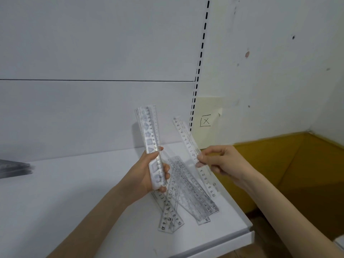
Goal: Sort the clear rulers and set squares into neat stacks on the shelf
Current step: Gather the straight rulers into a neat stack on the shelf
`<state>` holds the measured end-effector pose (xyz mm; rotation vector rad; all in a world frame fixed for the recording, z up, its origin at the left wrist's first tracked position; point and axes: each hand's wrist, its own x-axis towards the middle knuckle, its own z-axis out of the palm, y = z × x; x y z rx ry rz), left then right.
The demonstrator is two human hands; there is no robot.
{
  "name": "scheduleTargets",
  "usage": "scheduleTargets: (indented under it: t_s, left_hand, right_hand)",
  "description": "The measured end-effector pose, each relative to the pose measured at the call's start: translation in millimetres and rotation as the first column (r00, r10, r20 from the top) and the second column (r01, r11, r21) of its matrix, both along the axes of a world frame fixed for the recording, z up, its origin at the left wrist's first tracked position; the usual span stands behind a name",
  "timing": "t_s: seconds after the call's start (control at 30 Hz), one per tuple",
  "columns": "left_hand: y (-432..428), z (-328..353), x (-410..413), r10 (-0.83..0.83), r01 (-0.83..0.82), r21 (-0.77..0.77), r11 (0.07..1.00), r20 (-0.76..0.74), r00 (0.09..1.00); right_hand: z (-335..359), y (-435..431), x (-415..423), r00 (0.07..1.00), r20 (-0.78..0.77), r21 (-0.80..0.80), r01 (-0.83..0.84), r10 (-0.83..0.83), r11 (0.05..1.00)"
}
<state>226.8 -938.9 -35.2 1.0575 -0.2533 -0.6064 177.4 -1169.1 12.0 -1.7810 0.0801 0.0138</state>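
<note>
Item: white shelf (74,192), right-hand end, against a pale back panel.

- Left hand (147,172): grip closed, fingers and thumb wrapped round the lower part of a bundle of clear rulers (149,125), held upright above the shelf, edges roughly squared, stencil shapes showing through the top one.
- Right hand (221,161): grip pinched, thumb and fingertips on the middle of a single clear ruler (184,135), tilted, its top leaning left, clear of the shelf and just beside the bundle.
- Loose pile of clear rulers (189,190): flat on the shelf below and between the two hands, crossed over one another, near the front right corner.
- Dark blurred stack (14,168): far left of the shelf, well apart; contents cannot be told.
- Slotted upright (200,60) at the panel's edge; paper note marked X (205,121) beside it.
- Mustard-yellow box-like area (307,174) right of the shelf; whether it holds anything cannot be told.
</note>
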Motion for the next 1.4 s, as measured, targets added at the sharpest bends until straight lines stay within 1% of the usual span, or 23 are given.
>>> scheduleTargets:
  t_s: [0.1,0.2,0.33,0.43,0.53,0.63,0.8,0.93,1.0,1.1,1.2,1.27,1.33,1.37,1.4]
  left_hand:
    - [-2,1,-1,0.006,-0.006,-0.003,1.000,-0.006,1.000]
    - [-3,2,-2,0.013,-0.014,-0.002,1.000,-0.021,1.000]
    - [-4,3,-2,0.011,-0.011,0.000,1.000,-0.038,0.999]
    - [-4,3,-2,-0.001,0.001,-0.005,1.000,-0.036,0.999]
    - [-4,3,-3,-0.008,0.008,-0.013,1.000,-0.035,0.999]
    - [-7,5,-4,-0.020,0.020,-0.016,1.000,-0.034,0.999]
    - [-8,5,-5,-0.028,0.027,-0.027,0.999,-0.042,0.999]
    - [-5,4,-4,-0.022,0.020,-0.038,0.999,-0.037,0.999]
    - [-5,4,-3,-0.023,0.022,-0.036,0.999,-0.030,0.999]
    - [-3,3,-3,-0.029,0.028,-0.030,0.999,-0.022,0.999]
    - [-3,1,-2,-0.037,0.037,-0.021,0.999,0.023,0.999]
    - [-2,-1,-1,-0.041,0.041,-0.008,0.999,0.070,0.997]
    - [-1,-4,-1,-0.079,0.077,0.018,0.997,0.177,0.981]
    - [-1,-5,-1,-0.086,0.079,0.041,0.996,0.230,0.969]
    - [0,-4,-2,-0.076,0.060,0.068,0.996,0.251,0.965]
  right_hand:
    - [3,1,0,0.994,0.106,0.143,-0.037,0.022,0.989]
    - [5,4,2,0.985,0.171,0.263,-0.056,0.011,0.963]
    - [7,6,2,0.952,0.304,0.165,-0.083,0.029,0.983]
    - [7,6,2,0.940,0.340,0.100,-0.075,0.036,0.992]
    - [5,10,6,0.945,0.326,0.060,-0.012,-0.008,0.998]
    - [3,14,10,0.939,0.338,0.071,0.038,-0.060,0.997]
    - [5,27,14,0.947,0.317,0.147,0.012,-0.059,0.989]
    - [11,34,14,0.959,0.279,0.098,0.017,-0.044,0.995]
    - [14,35,13,0.967,0.251,0.116,0.012,-0.041,0.993]
    - [16,35,13,0.966,0.256,0.152,-0.003,-0.036,0.988]
    - [13,41,13,0.972,0.235,0.184,-0.021,-0.023,0.983]
    - [10,47,14,0.984,0.180,0.205,-0.027,-0.010,0.978]
    - [5,52,15,0.992,0.127,0.233,-0.004,-0.027,0.972]
    - [3,53,15,0.993,0.110,0.259,0.016,-0.046,0.966]
    - [1,54,16,0.993,0.100,0.284,0.038,-0.068,0.958]
